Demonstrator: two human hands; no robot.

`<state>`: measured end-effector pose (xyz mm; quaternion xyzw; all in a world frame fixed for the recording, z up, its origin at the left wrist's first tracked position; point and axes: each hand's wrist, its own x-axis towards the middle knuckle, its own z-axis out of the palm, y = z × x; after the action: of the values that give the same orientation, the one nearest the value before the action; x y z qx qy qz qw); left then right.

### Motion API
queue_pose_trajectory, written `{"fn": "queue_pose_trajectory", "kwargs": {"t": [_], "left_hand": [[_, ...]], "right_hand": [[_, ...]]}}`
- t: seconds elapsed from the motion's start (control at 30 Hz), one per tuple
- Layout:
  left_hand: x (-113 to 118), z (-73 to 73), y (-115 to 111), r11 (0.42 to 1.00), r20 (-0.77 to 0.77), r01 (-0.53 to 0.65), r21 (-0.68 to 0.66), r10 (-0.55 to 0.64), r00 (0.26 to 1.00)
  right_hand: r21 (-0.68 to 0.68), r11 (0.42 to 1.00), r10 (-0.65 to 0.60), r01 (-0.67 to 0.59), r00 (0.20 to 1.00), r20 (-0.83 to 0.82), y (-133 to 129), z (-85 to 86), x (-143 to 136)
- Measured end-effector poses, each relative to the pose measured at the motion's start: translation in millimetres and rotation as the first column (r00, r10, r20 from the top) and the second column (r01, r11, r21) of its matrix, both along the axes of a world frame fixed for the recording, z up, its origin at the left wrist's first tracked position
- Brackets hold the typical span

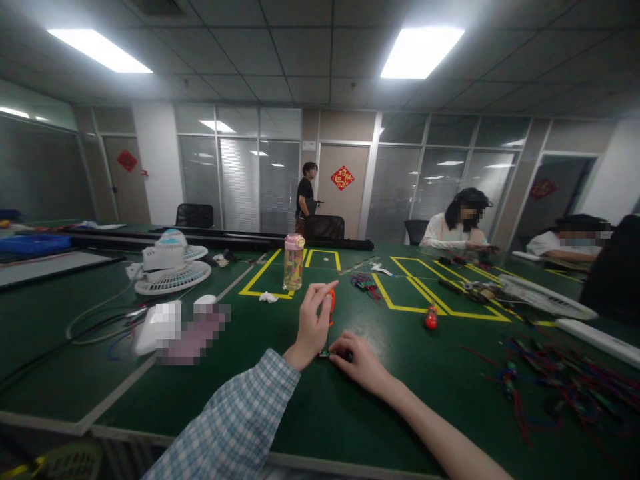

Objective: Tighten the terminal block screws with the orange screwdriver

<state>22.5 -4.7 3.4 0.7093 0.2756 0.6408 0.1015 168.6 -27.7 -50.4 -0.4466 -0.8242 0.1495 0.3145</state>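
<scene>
My left hand (pixel 314 323), in a checked sleeve, is closed around an upright screwdriver (pixel 332 309) with an orange-red handle. Its thin shaft points down to a small green circuit board (pixel 325 355) on the table. My right hand (pixel 357 360) lies low on the tabletop, fingers bent and pressed at the board's right edge. Part of the board is hidden under those fingertips. Both hands are close together, the left one higher.
A pink-capped bottle (pixel 294 261) and a crumpled tissue (pixel 269 297) stand beyond my hands on the green table (pixel 240 393). Bundled wires (pixel 550 380) spread at right, near a small red-orange object (pixel 431 317). A white fan (pixel 173 263) is left. Several people are across the room.
</scene>
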Motion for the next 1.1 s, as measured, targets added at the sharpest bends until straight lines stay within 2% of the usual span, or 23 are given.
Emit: {"fn": "queue_pose_trajectory", "kwargs": {"t": [0.1,0.3,0.5,0.7,0.93,1.1], "left_hand": [[-0.1,0.6,0.0,1.000,0.024,0.018,-0.011,-0.018,1.000],[0.9,-1.7,1.6,0.997,0.016,-0.071,0.021,0.071,0.997],[0.4,0.2,0.3,0.998,0.006,0.056,-0.026,-0.056,0.998],[0.7,-0.6,2.5,0.999,0.019,-0.040,0.025,0.039,0.999],[0.5,-0.8,2.1,0.995,0.006,0.095,-0.026,-0.095,0.995],[1.4,-0.9,3.4,1.000,0.009,-0.013,0.003,0.013,1.000]], "right_hand": [[0.003,1.000,0.006,-0.006,1.000,-0.011,0.3,-0.1,-0.4],[0.008,1.000,0.009,-0.009,1.000,-0.014,2.4,-2.9,-0.2],[0.006,1.000,0.010,-0.010,1.000,-0.006,1.9,-2.3,0.8],[0.001,1.000,0.010,-0.010,1.000,0.000,2.4,-3.3,0.5],[-0.001,1.000,0.025,-0.025,1.000,-0.017,0.9,-1.6,0.4],[-0.002,1.000,0.017,-0.017,1.000,-0.014,0.2,-0.5,0.1]]}}
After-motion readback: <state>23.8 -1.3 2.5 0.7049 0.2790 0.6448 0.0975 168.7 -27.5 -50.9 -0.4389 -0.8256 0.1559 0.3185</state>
